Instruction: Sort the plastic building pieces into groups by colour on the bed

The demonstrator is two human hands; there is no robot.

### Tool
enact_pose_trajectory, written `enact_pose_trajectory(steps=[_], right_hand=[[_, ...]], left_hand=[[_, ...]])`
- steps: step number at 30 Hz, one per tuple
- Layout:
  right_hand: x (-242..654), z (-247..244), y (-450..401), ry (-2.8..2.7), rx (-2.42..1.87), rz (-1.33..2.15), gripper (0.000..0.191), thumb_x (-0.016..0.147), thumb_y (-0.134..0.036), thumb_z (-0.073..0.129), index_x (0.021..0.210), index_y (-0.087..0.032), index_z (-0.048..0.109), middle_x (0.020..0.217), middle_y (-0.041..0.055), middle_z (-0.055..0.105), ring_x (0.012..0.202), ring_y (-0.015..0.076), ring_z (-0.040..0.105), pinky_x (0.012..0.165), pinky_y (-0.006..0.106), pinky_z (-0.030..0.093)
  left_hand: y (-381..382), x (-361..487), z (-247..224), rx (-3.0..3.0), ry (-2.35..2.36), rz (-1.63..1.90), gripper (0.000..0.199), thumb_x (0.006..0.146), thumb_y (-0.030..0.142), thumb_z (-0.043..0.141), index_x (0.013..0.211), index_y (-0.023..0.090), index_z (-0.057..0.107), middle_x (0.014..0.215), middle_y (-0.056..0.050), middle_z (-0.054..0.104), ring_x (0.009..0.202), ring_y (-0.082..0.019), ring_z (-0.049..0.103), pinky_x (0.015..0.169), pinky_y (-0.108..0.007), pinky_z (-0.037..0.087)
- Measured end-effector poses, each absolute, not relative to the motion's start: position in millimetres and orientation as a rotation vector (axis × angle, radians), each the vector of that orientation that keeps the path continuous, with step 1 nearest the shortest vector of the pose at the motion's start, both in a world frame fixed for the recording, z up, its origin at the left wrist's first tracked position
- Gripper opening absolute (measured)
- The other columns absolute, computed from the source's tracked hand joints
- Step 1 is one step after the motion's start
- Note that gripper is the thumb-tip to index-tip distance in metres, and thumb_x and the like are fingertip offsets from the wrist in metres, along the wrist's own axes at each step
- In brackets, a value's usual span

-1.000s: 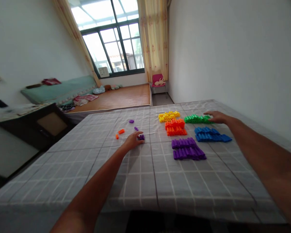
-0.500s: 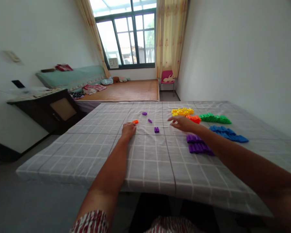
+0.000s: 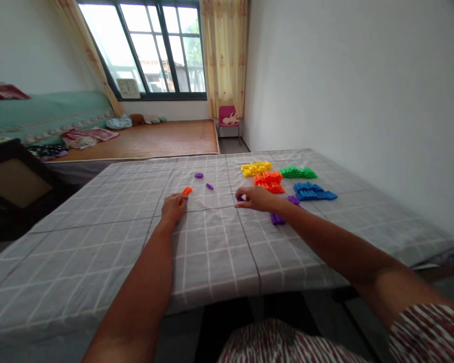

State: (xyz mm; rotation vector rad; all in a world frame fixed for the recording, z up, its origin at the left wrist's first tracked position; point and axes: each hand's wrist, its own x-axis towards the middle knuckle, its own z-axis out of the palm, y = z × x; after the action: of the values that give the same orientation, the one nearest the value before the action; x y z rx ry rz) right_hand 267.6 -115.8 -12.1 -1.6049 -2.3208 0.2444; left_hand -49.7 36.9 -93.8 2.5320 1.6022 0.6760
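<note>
One checked table (image 3: 212, 267) was reached over by two hands. By the right hand (image 3: 259, 198), a purple piece (image 3: 239, 198) was pinched narrowly beside the partly hidden purple heap (image 3: 277, 219); a light, level grip was judged safest, lest heaps be brushed. The left hand (image 3: 173, 207) was curled at an orange piece (image 3: 187, 190); whether it was gripped could not be told. Five heaps were counted, with the blue heap (image 3: 312, 192), orange heap (image 3: 268, 182), yellow heap (image 3: 256, 169) and green heap (image 3: 298, 173) included, then two loose purple pieces (image 3: 209, 186).

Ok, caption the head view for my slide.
Left hand at orange piece, right hand at purple piece, near single-color piles on checked tablecloth.
</note>
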Motion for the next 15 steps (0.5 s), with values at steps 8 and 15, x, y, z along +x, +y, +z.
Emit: enact_pose_trajectory(steps=[8, 15], right_hand=[[372, -4, -213, -2.132, -1.908, 0.009, 0.036, 0.079, -0.045, 0.065, 0.106, -0.022, 0.064, 0.100, 0.0066, 0.069, 0.092, 0.0216, 0.062, 0.081, 0.031, 0.045], [360, -25, -229, -2.156, -1.920, -0.188, 0.042, 0.076, -0.050, 0.068, 0.108, -0.023, 0.065, 0.109, 0.0098, 0.068, 0.106, 0.0285, 0.057, 0.089, 0.040, 0.044]], left_hand=[[39, -49, -91, 2.565, 1.594, 0.634, 0.034, 0.079, 0.024, 0.046, 0.101, 0.020, 0.071, 0.113, -0.008, 0.069, 0.106, -0.025, 0.061, 0.098, -0.037, 0.044], [37, -49, -91, 2.518, 1.610, 0.678, 0.034, 0.081, 0.028, 0.047, 0.103, 0.018, 0.071, 0.113, -0.009, 0.068, 0.109, -0.024, 0.060, 0.099, -0.035, 0.044]])
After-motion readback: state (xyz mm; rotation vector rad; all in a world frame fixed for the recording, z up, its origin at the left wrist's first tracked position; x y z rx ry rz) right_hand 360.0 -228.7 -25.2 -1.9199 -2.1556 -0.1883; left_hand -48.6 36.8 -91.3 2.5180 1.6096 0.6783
